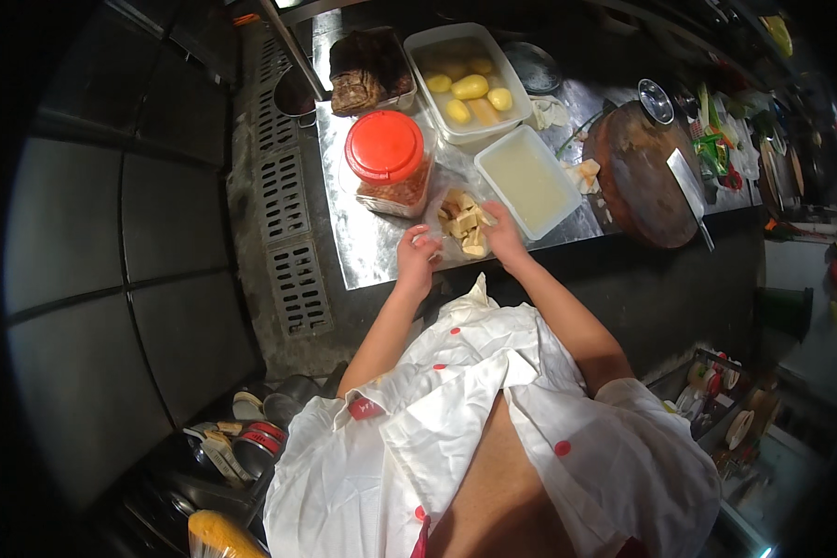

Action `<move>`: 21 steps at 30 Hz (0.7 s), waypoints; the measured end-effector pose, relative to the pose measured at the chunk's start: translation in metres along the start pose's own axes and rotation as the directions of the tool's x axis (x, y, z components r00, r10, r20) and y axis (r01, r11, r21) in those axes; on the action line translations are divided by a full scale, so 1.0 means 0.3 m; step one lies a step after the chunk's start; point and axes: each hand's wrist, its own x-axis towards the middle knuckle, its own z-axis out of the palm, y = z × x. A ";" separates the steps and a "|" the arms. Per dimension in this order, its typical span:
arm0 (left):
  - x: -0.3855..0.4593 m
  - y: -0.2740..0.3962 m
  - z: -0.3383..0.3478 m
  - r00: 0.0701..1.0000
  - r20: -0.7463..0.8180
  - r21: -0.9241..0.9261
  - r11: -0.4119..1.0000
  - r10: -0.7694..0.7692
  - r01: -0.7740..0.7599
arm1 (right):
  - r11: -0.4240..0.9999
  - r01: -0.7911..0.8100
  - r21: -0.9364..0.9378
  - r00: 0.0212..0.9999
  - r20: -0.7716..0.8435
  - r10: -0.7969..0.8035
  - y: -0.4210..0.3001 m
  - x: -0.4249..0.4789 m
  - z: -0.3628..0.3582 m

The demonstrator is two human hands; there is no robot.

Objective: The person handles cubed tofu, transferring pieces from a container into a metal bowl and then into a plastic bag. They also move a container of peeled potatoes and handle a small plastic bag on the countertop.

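A clear plastic bag [450,245] with pale yellow cut chunks [464,220] lies at the near edge of the metal counter. My right hand [505,234] grips the bag's right side beside the chunks. At its left side is my left hand [419,254], fingers curled near the film; whether they pinch it I cannot tell. Just behind my left hand stands a clear jar [396,194] with a red lid [385,146]. A white tub of cloudy liquid [528,183] sits to the right of the bag.
Behind are a tub [519,120] of peeled potatoes [470,86] in water and a container of dark meat [356,91]. On the right, a cleaver [686,183] and a metal bowl [655,102] rest on a round chopping block [628,167]. A metal post [293,49] rises at the back left.
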 end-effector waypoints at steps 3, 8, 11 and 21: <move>-0.030 0.047 0.000 0.999 0.051 -0.080 0.997 0.011 -0.007 | 0.999 0.043 0.005 0.999 0.034 -0.043 -0.030 -0.013 -0.093; -0.085 0.089 -0.023 0.989 0.106 -0.067 0.993 0.101 -0.094 | 0.951 0.193 -0.244 0.981 0.055 -0.185 -0.158 -0.052 -0.198; -0.107 0.128 -0.023 0.956 0.180 -0.031 0.973 0.231 -0.229 | 0.964 0.196 -0.181 0.975 -0.070 -0.211 -0.148 -0.059 -0.207; -0.147 0.237 0.089 0.851 0.227 0.206 0.831 0.474 -0.517 | 0.909 0.201 0.365 0.942 -0.326 -0.078 -0.178 -0.015 -0.181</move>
